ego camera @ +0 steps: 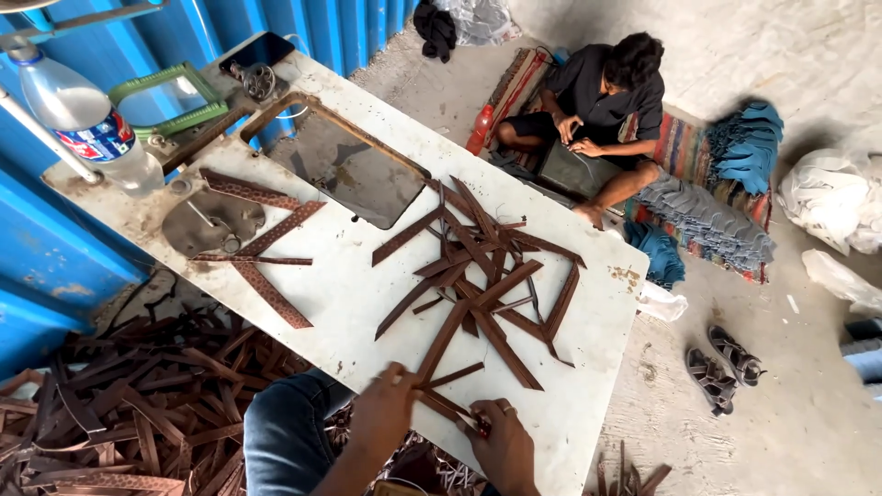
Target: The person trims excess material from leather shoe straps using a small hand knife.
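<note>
From the head camera you are looking down on a white counter set at an angle, and both your hands work at its near edge. Your left hand has its fingers closed on the near end of a long brown leather strip that runs up into the pile, seemingly to keep it flat and steady. Your right hand, a ring on one finger, pinches a short brown strip with a small dark red tool or tip at its fingertips; it is too small to tell which. The two pieces meet just beside each other between your hands, so the grip looks meant to line them up. Beyond them lies a loose heap of strips, crossed over one another and within easy reach. Further left sit a few patterned strips, kept apart from the plain ones, near a rectangular cut-out in the counter. A plastic water bottle stands at the far left corner. On the floor under the counter's left side lies a large pile of offcuts. Another person sits on a striped mat well apart, busy with their own work, with a pair of sandals nearby.
</note>
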